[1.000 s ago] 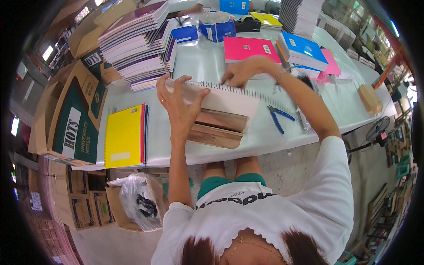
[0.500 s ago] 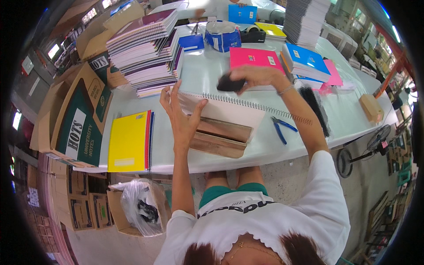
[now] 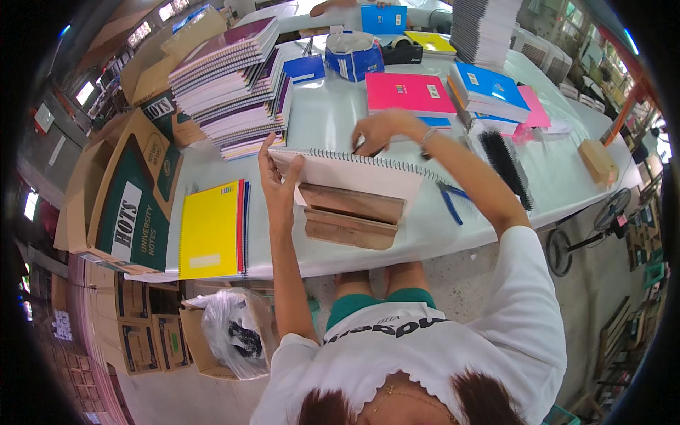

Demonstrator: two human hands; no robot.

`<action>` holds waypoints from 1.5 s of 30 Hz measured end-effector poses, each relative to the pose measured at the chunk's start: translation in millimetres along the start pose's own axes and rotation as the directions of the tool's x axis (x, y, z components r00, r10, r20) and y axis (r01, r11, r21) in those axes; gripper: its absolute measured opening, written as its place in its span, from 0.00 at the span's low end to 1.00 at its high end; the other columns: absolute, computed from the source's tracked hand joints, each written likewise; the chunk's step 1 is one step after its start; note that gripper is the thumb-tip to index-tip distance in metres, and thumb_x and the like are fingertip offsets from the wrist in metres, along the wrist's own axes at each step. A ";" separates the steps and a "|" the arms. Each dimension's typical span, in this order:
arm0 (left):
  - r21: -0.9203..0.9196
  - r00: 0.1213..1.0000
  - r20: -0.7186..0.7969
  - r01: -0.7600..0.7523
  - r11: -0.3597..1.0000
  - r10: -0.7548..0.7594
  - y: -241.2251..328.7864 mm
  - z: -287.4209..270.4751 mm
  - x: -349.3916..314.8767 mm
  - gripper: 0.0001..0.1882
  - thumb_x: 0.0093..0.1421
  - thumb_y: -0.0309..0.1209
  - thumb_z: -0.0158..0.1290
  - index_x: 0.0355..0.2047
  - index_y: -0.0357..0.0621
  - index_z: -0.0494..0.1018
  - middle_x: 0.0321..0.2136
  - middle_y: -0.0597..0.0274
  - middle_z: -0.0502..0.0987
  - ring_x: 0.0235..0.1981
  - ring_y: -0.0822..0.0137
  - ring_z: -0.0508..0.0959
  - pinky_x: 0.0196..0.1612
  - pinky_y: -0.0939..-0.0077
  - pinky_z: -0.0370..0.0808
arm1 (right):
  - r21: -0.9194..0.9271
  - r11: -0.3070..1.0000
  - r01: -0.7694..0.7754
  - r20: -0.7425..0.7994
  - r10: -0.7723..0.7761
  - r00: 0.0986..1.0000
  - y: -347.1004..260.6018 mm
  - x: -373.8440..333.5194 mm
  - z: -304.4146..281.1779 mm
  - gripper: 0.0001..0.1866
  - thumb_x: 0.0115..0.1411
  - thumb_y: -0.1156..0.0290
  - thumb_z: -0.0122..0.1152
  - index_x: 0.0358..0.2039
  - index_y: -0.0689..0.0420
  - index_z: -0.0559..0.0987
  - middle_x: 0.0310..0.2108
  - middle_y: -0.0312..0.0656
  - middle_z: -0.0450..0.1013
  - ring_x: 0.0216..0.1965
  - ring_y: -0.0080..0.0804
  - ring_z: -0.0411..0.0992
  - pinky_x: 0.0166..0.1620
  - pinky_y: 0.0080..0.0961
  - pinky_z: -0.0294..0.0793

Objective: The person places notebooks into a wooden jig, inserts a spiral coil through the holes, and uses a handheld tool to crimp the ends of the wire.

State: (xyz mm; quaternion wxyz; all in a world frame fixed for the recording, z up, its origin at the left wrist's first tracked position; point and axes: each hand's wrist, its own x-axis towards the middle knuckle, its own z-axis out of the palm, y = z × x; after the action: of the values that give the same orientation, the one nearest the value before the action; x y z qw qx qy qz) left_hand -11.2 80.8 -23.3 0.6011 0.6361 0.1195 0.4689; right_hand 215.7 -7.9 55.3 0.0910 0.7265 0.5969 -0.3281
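Observation:
A white-paged notebook (image 3: 361, 174) stands on edge in a slotted wooden block (image 3: 350, 228), its spines uppermost. A dark spiral coil (image 3: 397, 163) runs along its top edge and sticks out past the right end. My left hand (image 3: 281, 177) is closed on the notebook's left end, thumb on the near face and fingers behind. Just behind the coil, my right hand (image 3: 379, 132) is closed round a black object (image 3: 368, 150), mostly hidden by the fingers and pages. Blue-handled pliers (image 3: 451, 204) lie near my right forearm, their upper part beside the coil's free end.
Stacked spiral notebooks (image 3: 230, 92) and an open carton (image 3: 134, 205) stand left, near yellow notebooks (image 3: 210, 230). Pink (image 3: 409, 93) and blue notebooks (image 3: 492, 92) lie beyond my right hand. A black bristly bundle (image 3: 501, 163) lies right. Another person's hand (image 3: 333, 6) shows across the table.
My right hand has lowered and moved slightly left, bringing the black object down behind the coil. My left hand keeps its hold on the notebook. The whole view has shifted slightly.

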 end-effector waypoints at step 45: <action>-0.134 0.999 0.010 0.033 0.990 -0.032 -3.0 -3.7 -2.7 0.30 0.64 0.36 0.53 0.64 0.47 0.59 0.53 0.61 0.68 0.55 0.69 0.65 0.61 0.75 0.55 | 0.627 0.647 0.434 -0.193 -0.410 0.891 -48.3 -4.2 -52.6 0.31 0.57 0.50 0.62 0.54 0.60 0.75 0.49 0.47 0.73 0.37 0.36 0.77 0.42 0.27 0.82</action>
State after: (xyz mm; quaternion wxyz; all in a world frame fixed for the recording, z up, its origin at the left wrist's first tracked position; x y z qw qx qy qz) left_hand -14.1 82.1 -27.8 0.6507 0.5940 0.0955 0.4634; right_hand 190.0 29.3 110.7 -0.2577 0.5579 0.5974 -0.5152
